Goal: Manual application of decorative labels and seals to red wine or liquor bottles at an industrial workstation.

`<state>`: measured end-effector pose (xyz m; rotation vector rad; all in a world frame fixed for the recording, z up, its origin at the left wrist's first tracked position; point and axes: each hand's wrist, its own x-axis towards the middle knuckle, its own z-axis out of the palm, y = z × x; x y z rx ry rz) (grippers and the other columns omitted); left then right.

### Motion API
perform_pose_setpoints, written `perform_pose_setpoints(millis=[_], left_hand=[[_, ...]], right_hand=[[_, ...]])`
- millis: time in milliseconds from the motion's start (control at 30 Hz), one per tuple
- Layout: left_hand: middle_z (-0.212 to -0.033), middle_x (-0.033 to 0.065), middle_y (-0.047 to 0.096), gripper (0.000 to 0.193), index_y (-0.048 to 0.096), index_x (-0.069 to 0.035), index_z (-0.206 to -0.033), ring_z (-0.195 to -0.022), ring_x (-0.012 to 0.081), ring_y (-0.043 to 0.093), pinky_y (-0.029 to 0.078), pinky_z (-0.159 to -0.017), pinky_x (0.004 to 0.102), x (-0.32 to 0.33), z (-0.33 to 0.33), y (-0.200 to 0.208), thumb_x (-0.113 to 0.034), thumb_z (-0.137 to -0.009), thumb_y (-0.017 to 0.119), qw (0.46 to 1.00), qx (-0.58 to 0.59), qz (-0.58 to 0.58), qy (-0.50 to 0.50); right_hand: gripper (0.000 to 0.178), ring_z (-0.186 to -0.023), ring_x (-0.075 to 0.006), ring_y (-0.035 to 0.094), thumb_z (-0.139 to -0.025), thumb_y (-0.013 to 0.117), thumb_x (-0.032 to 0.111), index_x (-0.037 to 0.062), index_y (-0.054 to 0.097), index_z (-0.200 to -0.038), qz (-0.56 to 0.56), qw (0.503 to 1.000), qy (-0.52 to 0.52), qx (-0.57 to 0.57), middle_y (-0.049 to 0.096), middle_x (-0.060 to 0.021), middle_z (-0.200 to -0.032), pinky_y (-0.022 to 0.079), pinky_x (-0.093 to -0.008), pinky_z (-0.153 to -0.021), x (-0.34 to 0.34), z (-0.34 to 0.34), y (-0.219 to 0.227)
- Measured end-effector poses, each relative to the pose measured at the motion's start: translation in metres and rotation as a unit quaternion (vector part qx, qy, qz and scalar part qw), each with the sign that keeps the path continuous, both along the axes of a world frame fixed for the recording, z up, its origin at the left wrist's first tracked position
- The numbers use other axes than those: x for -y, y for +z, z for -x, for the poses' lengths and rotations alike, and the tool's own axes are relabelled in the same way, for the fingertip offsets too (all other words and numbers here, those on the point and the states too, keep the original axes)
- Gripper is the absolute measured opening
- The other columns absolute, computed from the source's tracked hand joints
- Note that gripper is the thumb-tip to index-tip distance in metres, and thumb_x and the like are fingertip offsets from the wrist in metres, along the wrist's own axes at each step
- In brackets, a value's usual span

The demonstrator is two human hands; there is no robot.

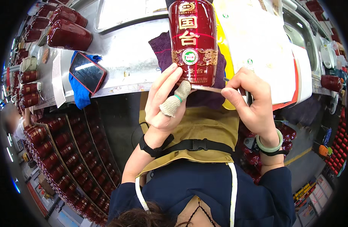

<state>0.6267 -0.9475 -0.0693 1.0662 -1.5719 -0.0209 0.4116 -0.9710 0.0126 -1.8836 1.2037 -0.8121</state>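
A glossy dark-red bottle with gold lettering and a round green-and-white sticker lies on a purple cloth, its lower end toward me. My left hand rests against the lower left of the bottle, its fingers fairly straight along the side. A knitted cloth finger sleeve with a green band covers the thumb, which presses by the bottle's lower edge. In my right hand, closed fingers pinch a thin metal tool, whose tip reaches that edge beside the sleeved thumb. The tool's exact kind is unclear.
A phone lies on a blue cloth at the left. More red bottles stand behind it. White sheets and bags cover the bench's right side, near a metal sink. Racked red bottles fill the lower left.
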Motion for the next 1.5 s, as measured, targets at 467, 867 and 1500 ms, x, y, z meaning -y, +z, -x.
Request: perform_pose_setpoints(millis=[467, 867, 1500], left_hand=[[-0.123, 0.0179, 0.075, 0.025, 0.072, 0.009, -0.104, -0.12, 0.0407, 0.071, 0.064, -0.096, 0.045, -0.003, -0.008, -0.001, 0.013, -0.079, 0.076, 0.996, 0.084, 0.008, -0.025], [-0.127, 0.0154, 0.074, 0.018, 0.074, 0.001, -0.095, -0.121, 0.0399, 0.067, 0.063, -0.089, 0.0424, -0.003, -0.001, 0.011, 0.0, -0.078, 0.081, 0.985, 0.168, 0.04, 0.021], [-0.119, 0.017, 0.077, 0.023, 0.075, 0.006, -0.101, -0.118, 0.038, 0.071, 0.065, -0.094, 0.0422, -0.003, -0.008, 0.003, 0.013, -0.079, 0.078, 0.997, 0.078, 0.004, -0.021]], right_hand=[[0.017, -0.07, -0.0242, 0.057, -0.092, 0.079, 0.011, 0.0002, 0.067, -0.086, -0.02, 0.999, -0.025, -0.006, 0.059, -0.0095, -0.076, 0.043, -0.0357, -0.065, 0.003, 0.002, -0.01], [0.018, -0.071, -0.0247, 0.058, -0.094, 0.078, 0.013, 0.0005, 0.068, -0.087, -0.012, 0.999, -0.034, -0.001, 0.06, -0.0098, -0.076, 0.044, -0.0367, -0.065, 0.005, -0.002, -0.024], [0.015, -0.07, -0.0204, 0.056, -0.092, 0.078, 0.009, 0.0, 0.068, -0.087, -0.008, 0.999, 0.001, 0.045, 0.06, -0.008, -0.078, 0.043, -0.0331, -0.065, 0.002, -0.01, -0.006]])
